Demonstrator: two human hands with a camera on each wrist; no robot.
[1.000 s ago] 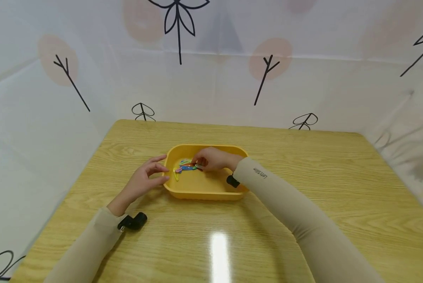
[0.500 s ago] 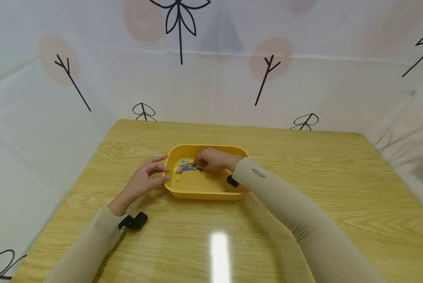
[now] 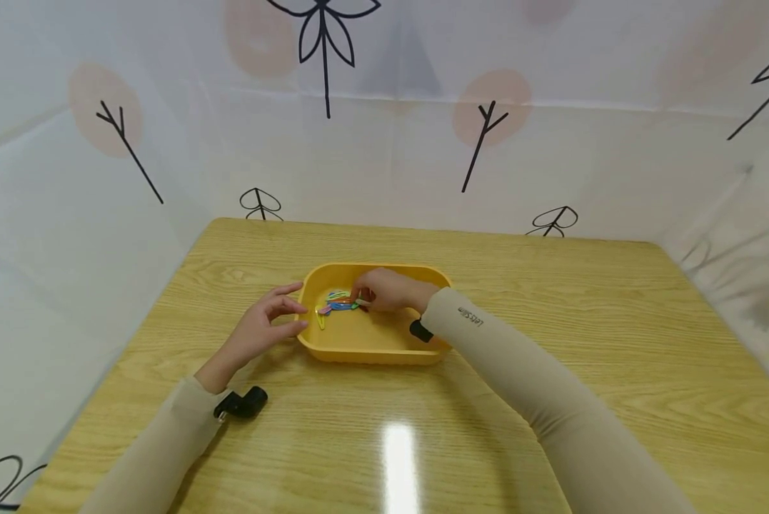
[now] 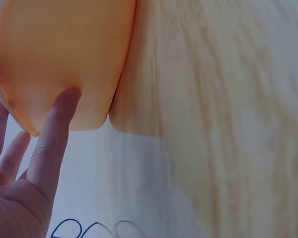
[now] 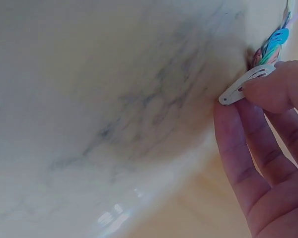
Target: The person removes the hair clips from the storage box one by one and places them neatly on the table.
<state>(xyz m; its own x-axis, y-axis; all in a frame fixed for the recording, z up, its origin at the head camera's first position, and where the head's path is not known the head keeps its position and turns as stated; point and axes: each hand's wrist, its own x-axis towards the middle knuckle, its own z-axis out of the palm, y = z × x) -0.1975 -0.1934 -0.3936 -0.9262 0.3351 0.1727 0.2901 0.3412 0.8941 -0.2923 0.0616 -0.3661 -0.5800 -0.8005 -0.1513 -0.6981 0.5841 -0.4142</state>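
Note:
A yellow plastic basin [image 3: 371, 344] with rounded corners sits on the table. Inside it my right hand [image 3: 390, 289] pinches a white snap hair clip [image 5: 248, 83] between thumb and fingers, as the right wrist view shows. A small pile of colourful hair clips [image 3: 340, 305] lies by those fingertips at the basin's left, blue, green, pink and orange among them. One yellow hair clip [image 3: 321, 320] lies nearest the left wall. My left hand [image 3: 255, 328] rests its spread fingertips on the basin's left end. In the left wrist view one straight finger [image 4: 54, 124] touches the outer wall.
The wood-grain table [image 3: 551, 321] extends well past the basin on both sides. Behind it hangs a pale cloth [image 3: 390, 157] with plant drawings. Black wrist cameras sit on both sleeves, the left camera [image 3: 245, 403] just above the tabletop.
My right hand stays at the pile with only slight movement of the fingers and the white hair clip. The left hand and the basin keep their places.

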